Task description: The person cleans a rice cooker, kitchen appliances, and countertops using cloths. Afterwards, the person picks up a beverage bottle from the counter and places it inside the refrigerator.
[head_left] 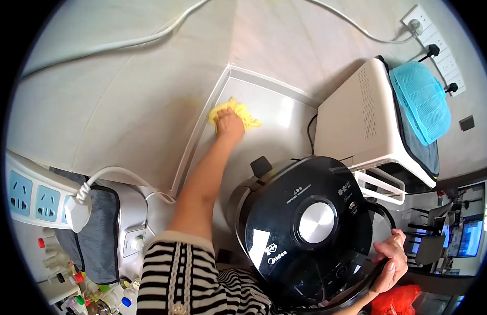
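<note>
My left hand (pixel 231 126) is closed on a crumpled yellow cloth (pixel 240 109) and presses it on the white countertop (pixel 275 100), close to the raised edge in the corner. Below it stands a black Midea electric cooker (pixel 285 210) with a glossy lid and a round silver knob (pixel 317 222). Around the black handle at the cooker's right side, my right hand (pixel 391 262) has its fingers curled. The cooker's lower part and base are mostly hidden by its lid and my striped sleeve.
A white oven-like appliance (pixel 353 110) stands at the right, with a blue plastic basket (pixel 419 102) on top. Power strips (pixel 36 197) and cords hang at left and upper right. Several bottles crowd the lower left, beside a cloth-covered appliance (pixel 133 210). A red bag (pixel 395 300) lies lower right.
</note>
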A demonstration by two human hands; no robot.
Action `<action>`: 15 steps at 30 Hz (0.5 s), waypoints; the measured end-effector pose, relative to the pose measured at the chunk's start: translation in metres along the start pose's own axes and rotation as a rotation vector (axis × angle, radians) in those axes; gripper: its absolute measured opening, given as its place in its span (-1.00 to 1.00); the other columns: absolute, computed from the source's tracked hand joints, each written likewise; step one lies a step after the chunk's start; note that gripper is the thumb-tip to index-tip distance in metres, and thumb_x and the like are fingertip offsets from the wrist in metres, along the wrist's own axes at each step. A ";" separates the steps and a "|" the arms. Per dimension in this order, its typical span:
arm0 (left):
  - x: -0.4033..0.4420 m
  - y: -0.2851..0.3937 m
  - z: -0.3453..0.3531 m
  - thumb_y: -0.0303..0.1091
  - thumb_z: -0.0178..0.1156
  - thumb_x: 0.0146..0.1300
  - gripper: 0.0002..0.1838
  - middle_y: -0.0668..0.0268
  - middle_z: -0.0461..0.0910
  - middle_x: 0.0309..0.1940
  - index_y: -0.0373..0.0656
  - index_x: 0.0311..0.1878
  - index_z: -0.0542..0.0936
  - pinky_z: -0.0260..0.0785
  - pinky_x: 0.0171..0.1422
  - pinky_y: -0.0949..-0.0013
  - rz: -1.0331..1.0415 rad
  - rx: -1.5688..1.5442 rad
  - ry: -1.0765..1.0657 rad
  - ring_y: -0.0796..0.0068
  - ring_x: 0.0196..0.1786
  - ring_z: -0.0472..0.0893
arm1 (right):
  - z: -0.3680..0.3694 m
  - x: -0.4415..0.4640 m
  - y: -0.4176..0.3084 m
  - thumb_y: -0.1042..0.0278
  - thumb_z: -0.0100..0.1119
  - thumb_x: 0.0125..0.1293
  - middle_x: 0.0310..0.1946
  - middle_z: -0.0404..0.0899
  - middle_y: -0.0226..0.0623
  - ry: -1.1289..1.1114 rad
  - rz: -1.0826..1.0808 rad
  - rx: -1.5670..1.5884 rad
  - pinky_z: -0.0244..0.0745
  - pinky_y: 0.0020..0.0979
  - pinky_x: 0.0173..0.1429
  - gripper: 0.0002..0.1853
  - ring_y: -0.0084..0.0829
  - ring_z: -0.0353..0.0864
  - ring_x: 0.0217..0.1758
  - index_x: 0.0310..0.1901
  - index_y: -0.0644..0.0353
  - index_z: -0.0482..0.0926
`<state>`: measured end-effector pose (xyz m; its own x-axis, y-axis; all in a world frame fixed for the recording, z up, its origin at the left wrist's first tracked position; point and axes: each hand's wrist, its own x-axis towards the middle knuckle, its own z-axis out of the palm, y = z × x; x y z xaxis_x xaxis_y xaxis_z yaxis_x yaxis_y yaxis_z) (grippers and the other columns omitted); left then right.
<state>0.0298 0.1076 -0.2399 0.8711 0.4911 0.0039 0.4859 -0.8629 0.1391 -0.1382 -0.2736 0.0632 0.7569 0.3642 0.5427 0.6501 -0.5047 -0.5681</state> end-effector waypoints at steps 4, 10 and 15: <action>0.023 -0.007 -0.004 -0.35 0.01 0.17 -0.62 -0.07 0.54 -0.16 -0.48 -0.04 0.46 0.46 -0.01 0.18 0.110 0.022 0.032 0.06 -0.07 0.58 | 0.003 0.000 -0.004 -0.10 -0.09 0.27 -0.82 0.24 -0.48 0.022 0.019 -0.006 0.18 -0.20 0.05 -0.45 -0.52 0.24 -0.62 -0.47 0.29 0.62; -0.055 -0.006 -0.017 -0.32 0.11 0.09 -0.68 0.04 0.53 -0.05 -0.31 -0.14 0.62 0.48 -0.01 0.15 0.119 -0.007 -0.227 0.06 -0.02 0.59 | 0.006 0.001 -0.005 -0.08 -0.08 0.25 -0.82 0.22 -0.48 0.055 0.019 0.016 0.19 -0.21 0.04 -0.46 -0.53 0.23 -0.62 -0.49 0.31 0.62; -0.071 0.014 -0.020 -0.28 0.06 0.15 -0.34 -0.14 0.45 0.03 -0.62 0.20 0.21 0.32 0.22 0.17 -0.150 -0.020 -0.324 0.00 0.20 0.44 | 0.005 0.002 -0.005 -0.10 -0.10 0.26 -0.83 0.22 -0.48 0.042 0.010 -0.012 0.20 -0.19 0.04 -0.44 -0.52 0.24 -0.63 -0.49 0.31 0.62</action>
<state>-0.0268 0.0631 -0.2182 0.7693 0.5460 -0.3318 0.6112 -0.7802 0.1333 -0.1399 -0.2661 0.0640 0.7595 0.3265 0.5626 0.6417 -0.5176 -0.5659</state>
